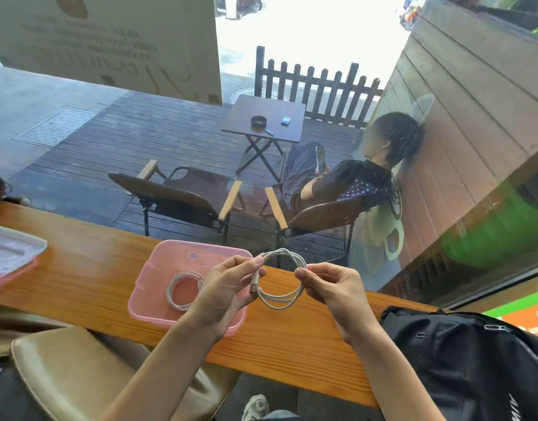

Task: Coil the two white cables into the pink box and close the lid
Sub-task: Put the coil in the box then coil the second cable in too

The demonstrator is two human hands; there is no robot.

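Open pink box [158, 287] on the wooden bench [79, 253]. Inside the box, one white cable [182, 291] in a loose ring, flat on the bottom. Just right of the box, a second white cable [284, 279] in a coil, up in the air over the bench. Left hand [228, 294] fingers [255, 264] pinched on one side of that coil, right hand [331, 291] fingers pinched on the other side. Well left of the box, the lid [12, 253], flat on the bench. Right of the box, a black bag [462, 357].

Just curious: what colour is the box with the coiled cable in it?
Pink, translucent box, seen in the head view, the only one.
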